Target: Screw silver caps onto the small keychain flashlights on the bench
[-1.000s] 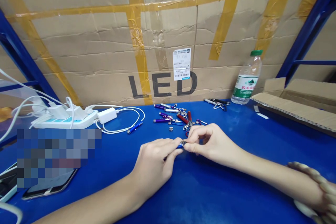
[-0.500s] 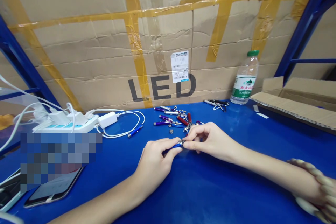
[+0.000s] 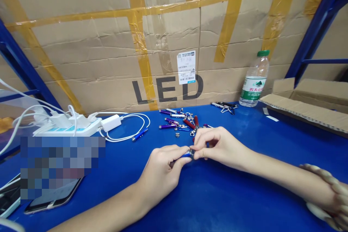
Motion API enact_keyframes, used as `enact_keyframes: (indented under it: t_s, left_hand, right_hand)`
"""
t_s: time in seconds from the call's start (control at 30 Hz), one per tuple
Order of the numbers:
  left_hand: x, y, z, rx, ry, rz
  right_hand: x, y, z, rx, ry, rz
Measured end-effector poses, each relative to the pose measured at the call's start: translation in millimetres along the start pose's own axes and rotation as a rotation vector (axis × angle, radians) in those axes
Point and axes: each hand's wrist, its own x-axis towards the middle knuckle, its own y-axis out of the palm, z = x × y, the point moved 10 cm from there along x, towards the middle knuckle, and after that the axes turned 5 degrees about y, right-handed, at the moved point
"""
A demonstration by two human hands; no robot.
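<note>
My left hand (image 3: 163,165) is closed around a small blue penlight (image 3: 186,154), its body partly hidden by the fingers. At the penlight's right end, the thumb and forefinger of my right hand (image 3: 219,144) pinch a small metal end piece (image 3: 192,151), whose exact shape is too small to make out. Just beyond the hands lies a loose group of penlights: purple ones (image 3: 168,127), silver ones (image 3: 177,116) and red ones (image 3: 188,124). Among them are metal clips (image 3: 184,128) and small silver parts (image 3: 177,135). Another blue penlight (image 3: 140,135) lies off to the left.
A white power strip (image 3: 94,127) with plugs and cables stands at left, with a phone (image 3: 51,203) in front. At the back right are black and silver penlights (image 3: 230,105), a water bottle (image 3: 250,92) and an open cardboard box (image 3: 307,110). A large carton (image 3: 103,58) walls the back.
Both hands have shifted slightly right and down with the penlight. More of its blue end and the metal piece now shows between the fingers. The things on the table lie as before.
</note>
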Motion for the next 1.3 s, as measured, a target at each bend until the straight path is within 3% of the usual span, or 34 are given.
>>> enact_keyframes:
  t_s: [0.13,0.27,0.57,0.73,0.83,1.07,1.3]
  left_hand:
    - [-3,2.2,-2,0.017,0.015,0.033]
    - [-3,4.1,-3,0.012,0.01,0.067]
    - [0,-6.3,7,0.058,-0.07,-0.054]
    - [0,-3.5,5,-0.001,-0.08,-0.026]
    - [1,-1.4,6,-0.055,-0.113,-0.01]
    - [0,4.7,25,-0.187,-0.368,0.019]
    - [0,9.8,23,-0.229,-0.355,0.087]
  right_hand:
    - [-7,2,17,-0.166,-0.171,-0.016]
    - [-11,4,22,-0.256,-0.222,-0.017]
    - [-1,-5,-1,-0.098,0.084,-0.073]
    - [-3,1,-19,-0.061,0.257,-0.023]
    - [-4,4,-19,-0.09,0.27,-0.005]
    - [-2,-9,13,-0.377,-0.019,-0.095]
    - [-6,-4,35,-0.284,-0.273,0.036]
